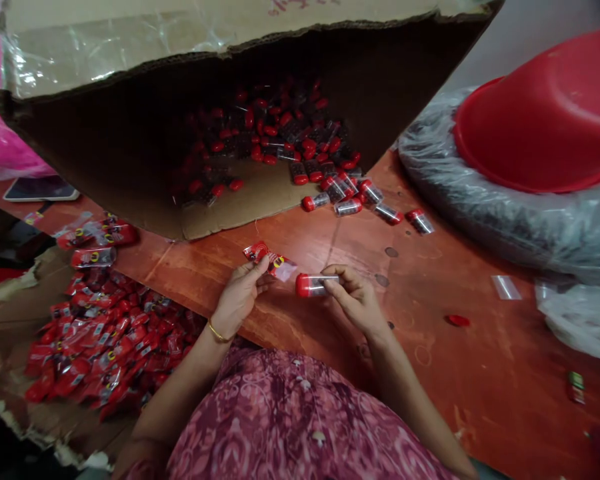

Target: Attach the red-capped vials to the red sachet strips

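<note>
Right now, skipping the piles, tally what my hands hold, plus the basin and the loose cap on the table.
Red-capped vial, right hand: 1
Red pouch, left hand: 1
Red basin: 1
Loose red cap: 1
Total: 4

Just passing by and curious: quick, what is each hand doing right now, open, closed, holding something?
Left hand: closed on a small red packet.
Right hand: closed on a clear tube with a red cap.
</note>
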Tool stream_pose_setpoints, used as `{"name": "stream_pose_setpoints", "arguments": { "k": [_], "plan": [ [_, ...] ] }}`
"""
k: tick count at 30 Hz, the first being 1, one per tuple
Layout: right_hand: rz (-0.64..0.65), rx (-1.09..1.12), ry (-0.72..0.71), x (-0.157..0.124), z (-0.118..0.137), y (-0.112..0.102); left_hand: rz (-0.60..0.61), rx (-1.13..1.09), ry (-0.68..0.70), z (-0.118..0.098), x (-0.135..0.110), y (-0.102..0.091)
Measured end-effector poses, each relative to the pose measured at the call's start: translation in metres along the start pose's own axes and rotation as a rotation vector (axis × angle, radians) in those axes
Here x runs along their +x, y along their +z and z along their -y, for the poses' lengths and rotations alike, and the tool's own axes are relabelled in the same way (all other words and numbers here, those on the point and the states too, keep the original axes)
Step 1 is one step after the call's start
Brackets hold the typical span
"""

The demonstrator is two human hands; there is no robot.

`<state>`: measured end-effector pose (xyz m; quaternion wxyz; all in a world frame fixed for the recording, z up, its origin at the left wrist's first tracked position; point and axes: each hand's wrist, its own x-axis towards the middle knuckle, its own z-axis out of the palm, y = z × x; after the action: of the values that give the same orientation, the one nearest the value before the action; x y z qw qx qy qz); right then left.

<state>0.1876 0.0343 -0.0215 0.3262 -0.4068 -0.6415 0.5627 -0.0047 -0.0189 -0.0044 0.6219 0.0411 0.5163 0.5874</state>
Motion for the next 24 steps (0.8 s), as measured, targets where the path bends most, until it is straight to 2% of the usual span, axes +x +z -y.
{"name": "stream_pose_setpoints", "arguments": {
  "k": [3, 5, 9, 15, 17, 21, 24],
  "plan": [
    [-0.005, 0.129, 0.043, -0.007, 0.013, 0.008, 0.053, 0.030, 0.020, 0.003, -0.002, 0.003],
    [-0.032, 0.174, 0.060, -0.008, 0.017, 0.011, 0.073, 0.043, 0.080, 0.006, -0.002, 0.006],
    [-0.084, 0.200, 0.083, -0.009, 0.019, 0.014, 0.056, 0.103, 0.242, 0.010, -0.001, 0.006],
    [-0.158, 0.216, 0.114, -0.010, 0.015, 0.022, 0.028, 0.269, 0.405, 0.015, 0.001, 0.001],
    [-0.185, 0.231, 0.125, -0.010, 0.014, 0.023, 0.015, 0.285, 0.414, 0.015, 0.001, 0.000],
    [-0.088, 0.274, 0.174, -0.013, 0.015, 0.023, -0.023, 0.190, 0.372, 0.015, 0.002, -0.001],
    [-0.093, 0.288, 0.180, -0.015, 0.015, 0.024, -0.031, 0.169, 0.368, 0.013, 0.003, 0.000]
  ]
}}
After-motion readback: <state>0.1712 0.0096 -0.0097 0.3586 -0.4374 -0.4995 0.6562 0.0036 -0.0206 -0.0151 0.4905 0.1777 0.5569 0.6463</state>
